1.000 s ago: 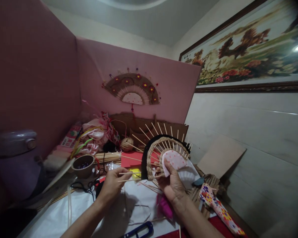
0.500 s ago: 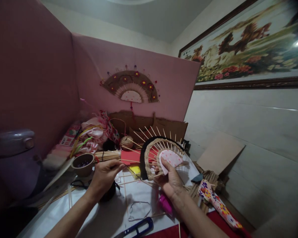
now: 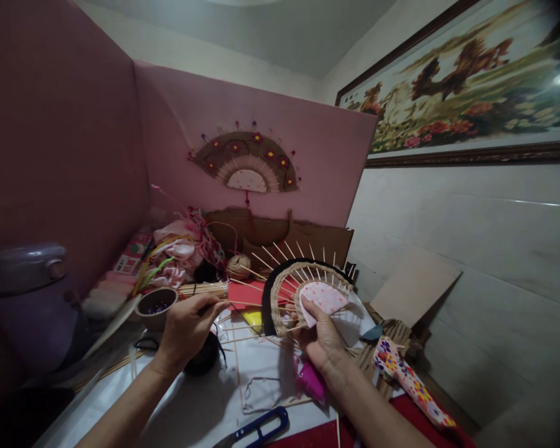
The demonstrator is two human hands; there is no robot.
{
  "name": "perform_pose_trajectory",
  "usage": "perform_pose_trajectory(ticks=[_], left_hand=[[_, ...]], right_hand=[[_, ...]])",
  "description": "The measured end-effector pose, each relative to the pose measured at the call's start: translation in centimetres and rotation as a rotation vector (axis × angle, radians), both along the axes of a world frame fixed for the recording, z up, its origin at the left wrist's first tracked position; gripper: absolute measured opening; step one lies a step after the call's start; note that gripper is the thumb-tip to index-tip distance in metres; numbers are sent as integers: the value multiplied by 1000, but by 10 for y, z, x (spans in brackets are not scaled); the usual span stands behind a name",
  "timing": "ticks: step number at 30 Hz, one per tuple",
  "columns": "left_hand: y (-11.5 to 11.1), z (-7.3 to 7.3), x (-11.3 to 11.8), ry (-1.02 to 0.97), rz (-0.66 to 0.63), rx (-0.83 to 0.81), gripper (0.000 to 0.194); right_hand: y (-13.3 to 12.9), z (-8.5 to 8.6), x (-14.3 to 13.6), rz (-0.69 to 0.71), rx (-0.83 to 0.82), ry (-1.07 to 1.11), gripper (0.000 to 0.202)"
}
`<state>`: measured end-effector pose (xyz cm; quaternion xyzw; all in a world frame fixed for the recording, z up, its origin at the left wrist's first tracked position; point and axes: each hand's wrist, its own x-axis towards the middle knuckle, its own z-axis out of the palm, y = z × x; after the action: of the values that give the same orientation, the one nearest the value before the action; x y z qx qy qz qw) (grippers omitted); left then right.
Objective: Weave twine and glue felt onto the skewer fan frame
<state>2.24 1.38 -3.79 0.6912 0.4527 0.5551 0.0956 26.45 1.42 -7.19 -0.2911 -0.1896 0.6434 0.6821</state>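
Right hand (image 3: 324,339) pinches half-round woven fan (image 3: 308,292), stiff sticks radiating; left hand (image 3: 186,330) pinches thin stick (image 3: 242,304); scissors (image 3: 256,429) nearby.

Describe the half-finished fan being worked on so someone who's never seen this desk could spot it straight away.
Start at the pink partition, where a finished brown fan hangs. Drop to the cluttered table below: the half-woven fan is held up in the right hand, while the left hand pinches one stick. Unlike the hanging fan, its bare sticks poke out past a thin tan woven band around a pink dotted centre.
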Motion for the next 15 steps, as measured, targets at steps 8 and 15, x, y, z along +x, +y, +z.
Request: perform_pose_trajectory(ticks=[8, 15], left_hand=[[3, 1, 2, -102, -63, -115, 17], [3, -16, 21, -243, -147, -296, 25]], right_hand=[[-4, 6, -3, 64, -82, 43, 18], [-7, 10, -4, 64, -71, 54, 19]])
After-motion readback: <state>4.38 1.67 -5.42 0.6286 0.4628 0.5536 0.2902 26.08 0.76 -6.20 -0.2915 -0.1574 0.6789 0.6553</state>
